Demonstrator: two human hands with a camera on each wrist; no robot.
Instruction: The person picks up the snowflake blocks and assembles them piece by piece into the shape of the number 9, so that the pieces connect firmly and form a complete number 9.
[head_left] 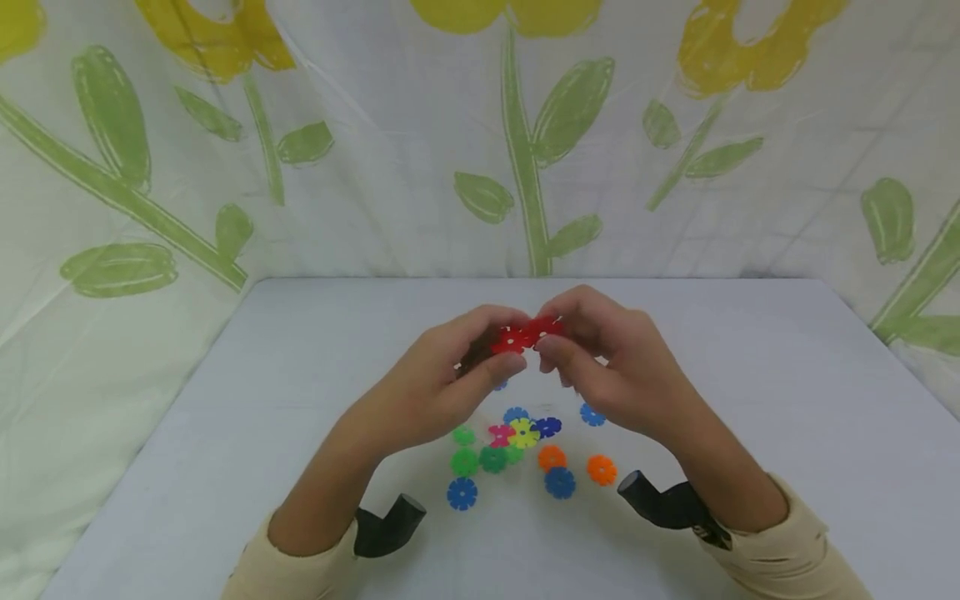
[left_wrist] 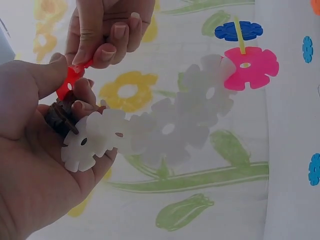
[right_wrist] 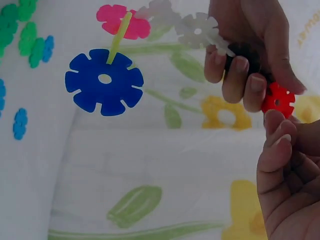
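Note:
Above the table, my left hand [head_left: 431, 379] grips a chain of slotted plastic snowflake discs. A red disc [left_wrist: 67, 87] and dark discs [left_wrist: 61, 116] lie at its fingers. From there, whitish translucent discs [left_wrist: 167, 127] lead to a pink disc [left_wrist: 252, 69], a yellow disc [right_wrist: 120, 37] and a dark blue disc [right_wrist: 104, 82] at the hanging end. My right hand [head_left: 618, 362] pinches another red disc [head_left: 547, 330] between thumb and fingers, against the red disc by the left hand. Fingers partly hide where the two red discs meet.
On the white table [head_left: 300, 375] below lie several loose discs, among them a green disc [head_left: 464, 462], an orange disc [head_left: 602, 469] and a blue disc [head_left: 462, 493]. A white curtain with painted flowers [head_left: 525, 150] stands behind the table. Each wrist carries a black mount [head_left: 390, 527].

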